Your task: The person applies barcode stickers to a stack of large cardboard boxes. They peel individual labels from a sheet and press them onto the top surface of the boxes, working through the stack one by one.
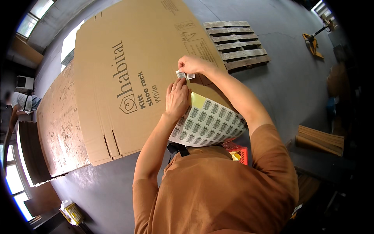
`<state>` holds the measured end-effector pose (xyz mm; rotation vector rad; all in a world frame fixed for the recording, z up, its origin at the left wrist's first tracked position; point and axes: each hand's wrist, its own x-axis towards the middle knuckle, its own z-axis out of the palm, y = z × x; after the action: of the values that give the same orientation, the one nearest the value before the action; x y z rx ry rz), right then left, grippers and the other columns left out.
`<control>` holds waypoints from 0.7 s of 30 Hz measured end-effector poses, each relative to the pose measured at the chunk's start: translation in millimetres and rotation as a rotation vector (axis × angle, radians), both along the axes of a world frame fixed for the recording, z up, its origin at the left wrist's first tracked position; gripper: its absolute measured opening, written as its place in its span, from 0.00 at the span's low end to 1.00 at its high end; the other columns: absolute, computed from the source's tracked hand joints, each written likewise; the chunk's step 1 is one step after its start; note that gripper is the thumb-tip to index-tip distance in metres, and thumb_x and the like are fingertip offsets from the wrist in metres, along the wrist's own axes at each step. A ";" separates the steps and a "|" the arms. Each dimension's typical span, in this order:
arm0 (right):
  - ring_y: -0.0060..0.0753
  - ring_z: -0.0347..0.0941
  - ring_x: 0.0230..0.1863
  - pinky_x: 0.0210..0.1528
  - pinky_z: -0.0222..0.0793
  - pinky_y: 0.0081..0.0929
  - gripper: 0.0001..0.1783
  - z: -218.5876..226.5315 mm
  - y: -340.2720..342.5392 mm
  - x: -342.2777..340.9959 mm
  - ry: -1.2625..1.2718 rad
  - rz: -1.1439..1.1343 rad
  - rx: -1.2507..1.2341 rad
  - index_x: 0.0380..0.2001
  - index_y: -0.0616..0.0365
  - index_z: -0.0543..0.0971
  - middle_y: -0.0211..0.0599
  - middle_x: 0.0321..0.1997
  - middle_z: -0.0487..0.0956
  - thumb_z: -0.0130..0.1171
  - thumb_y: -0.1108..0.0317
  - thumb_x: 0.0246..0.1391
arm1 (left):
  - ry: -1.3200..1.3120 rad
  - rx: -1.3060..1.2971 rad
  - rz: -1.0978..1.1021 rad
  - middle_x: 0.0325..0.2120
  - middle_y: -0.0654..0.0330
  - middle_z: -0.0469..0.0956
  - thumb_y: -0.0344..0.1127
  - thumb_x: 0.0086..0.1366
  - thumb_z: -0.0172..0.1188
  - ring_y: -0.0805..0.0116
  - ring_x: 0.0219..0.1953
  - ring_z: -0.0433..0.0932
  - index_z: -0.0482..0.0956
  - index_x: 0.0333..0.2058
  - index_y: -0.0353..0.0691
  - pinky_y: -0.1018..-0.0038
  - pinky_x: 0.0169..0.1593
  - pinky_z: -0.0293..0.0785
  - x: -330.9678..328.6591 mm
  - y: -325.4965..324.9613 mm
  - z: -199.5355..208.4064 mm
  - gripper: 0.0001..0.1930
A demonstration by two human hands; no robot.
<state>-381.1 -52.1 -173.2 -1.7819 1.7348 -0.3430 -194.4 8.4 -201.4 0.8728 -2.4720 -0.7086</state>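
A large flat brown cardboard carton [156, 50] lies in front of me, printed with dark lettering. Over its right part, my right hand [193, 65] is closed, thumb and fingers pinching at a small white barcode sticker [180, 74]. A second small sticker [191, 76] shows just below that hand. My left hand [177, 97] reaches up beside it, fingertips touching the first sticker's lower edge. At its thumb side is a curved sheet of barcode stickers [206, 121], seemingly held by this hand; its grip is partly hidden. The sheet has a bare yellowish corner.
The carton rests on a stack with a worn board [60, 121] at left. A wooden pallet [237, 43] lies on the floor beyond, and a yellow pallet jack [311, 46] stands far right. A red crate [242, 154] sits close by me. Another person [24, 102] is at far left.
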 end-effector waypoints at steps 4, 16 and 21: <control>0.35 0.79 0.38 0.42 0.71 0.31 0.27 15.8 18.1 3.8 0.230 -0.219 -0.297 0.52 0.59 0.74 0.44 0.36 0.82 0.65 0.63 0.48 | -0.024 -0.208 0.049 0.54 0.49 0.72 0.33 0.66 0.53 0.53 0.62 0.66 0.76 0.39 0.30 0.56 0.64 0.57 -2.3 4.8 -3.3 0.11; 0.19 0.74 0.35 0.36 0.68 0.16 0.30 26.5 173.7 83.9 -1.076 -0.476 0.030 0.59 0.65 0.66 0.36 0.37 0.81 0.63 0.74 0.54 | 0.124 -0.121 -0.202 0.30 0.56 0.75 0.30 0.58 0.63 0.57 0.35 0.76 0.73 0.28 0.38 0.64 0.43 0.72 117.0 129.0 32.5 0.06; 0.21 0.76 0.38 0.42 0.71 0.19 0.30 4.6 168.1 118.6 -0.839 -0.488 -0.008 0.59 0.64 0.65 0.37 0.35 0.81 0.61 0.76 0.54 | 0.136 -0.148 -0.130 0.34 0.56 0.75 0.29 0.58 0.63 0.57 0.38 0.75 0.73 0.29 0.37 0.65 0.43 0.71 128.7 134.4 28.9 0.07</control>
<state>-262.5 116.0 -168.6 -0.9441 1.4805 -1.1145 -65.7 142.8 -172.6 0.5945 -2.4393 -0.5971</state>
